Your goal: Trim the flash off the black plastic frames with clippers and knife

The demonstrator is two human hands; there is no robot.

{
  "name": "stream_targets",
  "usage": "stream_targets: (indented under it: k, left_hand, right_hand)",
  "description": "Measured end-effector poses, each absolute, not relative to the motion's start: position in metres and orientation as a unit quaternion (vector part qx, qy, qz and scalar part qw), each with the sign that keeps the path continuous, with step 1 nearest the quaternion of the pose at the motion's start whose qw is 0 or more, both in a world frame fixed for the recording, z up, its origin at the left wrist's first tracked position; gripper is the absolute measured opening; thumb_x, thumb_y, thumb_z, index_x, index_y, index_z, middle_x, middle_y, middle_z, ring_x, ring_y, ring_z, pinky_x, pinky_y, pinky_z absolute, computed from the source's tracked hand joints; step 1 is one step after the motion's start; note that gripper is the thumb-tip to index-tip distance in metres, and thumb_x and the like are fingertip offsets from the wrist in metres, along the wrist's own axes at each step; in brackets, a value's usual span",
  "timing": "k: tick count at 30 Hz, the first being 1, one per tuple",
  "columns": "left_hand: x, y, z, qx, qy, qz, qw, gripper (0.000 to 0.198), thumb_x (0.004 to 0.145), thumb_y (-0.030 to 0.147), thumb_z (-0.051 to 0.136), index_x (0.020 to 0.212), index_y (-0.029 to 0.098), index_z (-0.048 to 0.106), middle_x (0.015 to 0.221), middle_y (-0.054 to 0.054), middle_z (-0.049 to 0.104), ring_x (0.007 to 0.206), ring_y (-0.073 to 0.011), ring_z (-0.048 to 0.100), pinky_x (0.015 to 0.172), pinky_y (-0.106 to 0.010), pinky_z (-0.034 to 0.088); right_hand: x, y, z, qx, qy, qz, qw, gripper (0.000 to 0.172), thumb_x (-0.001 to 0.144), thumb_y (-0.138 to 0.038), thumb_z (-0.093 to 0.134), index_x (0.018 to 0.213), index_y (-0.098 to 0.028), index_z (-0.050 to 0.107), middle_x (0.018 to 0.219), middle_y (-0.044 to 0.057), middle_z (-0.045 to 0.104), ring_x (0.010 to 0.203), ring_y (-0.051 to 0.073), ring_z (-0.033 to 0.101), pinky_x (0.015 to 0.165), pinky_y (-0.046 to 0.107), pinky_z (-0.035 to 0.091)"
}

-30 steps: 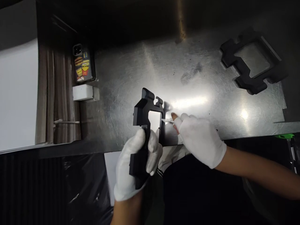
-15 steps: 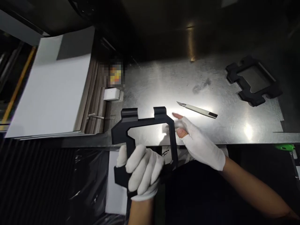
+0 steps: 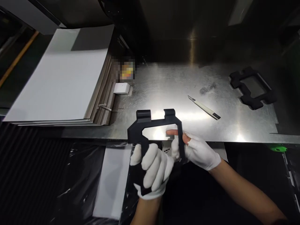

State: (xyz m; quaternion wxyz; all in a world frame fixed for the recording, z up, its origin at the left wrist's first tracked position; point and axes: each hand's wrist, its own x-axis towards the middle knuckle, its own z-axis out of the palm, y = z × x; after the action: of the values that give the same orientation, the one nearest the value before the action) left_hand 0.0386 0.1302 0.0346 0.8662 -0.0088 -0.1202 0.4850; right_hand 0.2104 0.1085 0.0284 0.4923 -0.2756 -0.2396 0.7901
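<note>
I hold a black plastic frame [image 3: 154, 122] upright over the near edge of the steel table [image 3: 168, 84]. My left hand [image 3: 152, 167], in a white glove, is wrapped round the frame's lower left part. My right hand [image 3: 195, 150], in a white glove with bare fingertips, grips the frame's right side, one bare finger reaching through its opening. A white utility knife [image 3: 204, 107] lies on the table beyond the frame, apart from both hands.
A second black frame [image 3: 253, 87] lies flat at the table's far right. A thick stack of white sheets [image 3: 63, 78] fills the left side, with a small white box [image 3: 121, 88] beside it. Black plastic film [image 3: 70, 175] hangs below the table edge.
My right hand put the knife down on the table, then closed on the frame's right side. The frame turned from edge-on to facing me. The view shifted left.
</note>
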Motion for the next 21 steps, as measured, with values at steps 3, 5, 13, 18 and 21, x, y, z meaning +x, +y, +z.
stream_targets:
  k: [3,5,13,18,21]
  left_hand:
    - [0.037,0.126,0.031,-0.057,-0.17,0.445,0.878,0.044,0.115,0.048,0.023,0.079,0.023,0.023,0.044,0.01,0.022,0.027,-0.0054,0.011,0.032,-0.019,0.014]
    - [0.035,0.124,0.031,-0.086,-0.161,0.426,0.886,0.045,0.116,0.049,0.025,0.079,0.023,0.023,0.044,0.009,0.021,0.029,-0.0055,0.011,0.032,-0.018,0.017]
    - [0.037,0.116,0.047,0.048,0.028,0.512,0.857,0.049,0.117,0.041,0.031,0.074,0.018,0.029,0.041,0.005,0.024,0.034,-0.0102,0.026,0.052,-0.023,0.026]
    - [0.043,0.115,0.046,0.112,0.078,0.491,0.86,0.05,0.117,0.044,0.029,0.076,0.015,0.036,0.042,0.004,0.027,0.035,-0.0105,0.026,0.056,-0.023,0.029]
    - [0.038,0.107,0.043,0.125,0.17,0.445,0.871,0.048,0.114,0.049,0.037,0.08,0.015,0.043,0.044,0.003,0.031,0.038,-0.0104,0.033,0.057,-0.024,0.033]
  right_hand:
    - [0.2,0.113,0.019,-0.148,-0.131,0.81,0.552,0.037,0.13,-0.017,0.032,0.149,-0.013,0.063,0.097,0.005,0.049,0.088,0.02,0.054,0.088,0.025,0.05]
    - [0.197,0.117,0.017,-0.147,-0.101,0.798,0.576,0.043,0.125,-0.006,0.028,0.146,-0.017,0.064,0.112,0.007,0.052,0.103,0.018,0.056,0.096,0.022,0.047]
    - [0.228,0.108,0.034,-0.546,-0.326,0.608,0.476,0.025,0.125,-0.031,0.054,0.137,-0.011,0.062,0.107,0.008,0.062,0.091,0.023,0.059,0.087,0.031,0.051]
    - [0.222,0.11,0.044,-0.594,-0.498,0.468,0.425,0.013,0.113,-0.022,0.058,0.107,-0.02,0.07,0.084,-0.002,0.057,0.07,0.019,0.053,0.062,0.029,0.044]
    - [0.215,0.122,0.049,-0.544,-0.613,0.43,0.378,0.017,0.108,-0.017,0.054,0.115,-0.018,0.069,0.114,0.003,0.064,0.101,0.022,0.063,0.086,0.034,0.051]
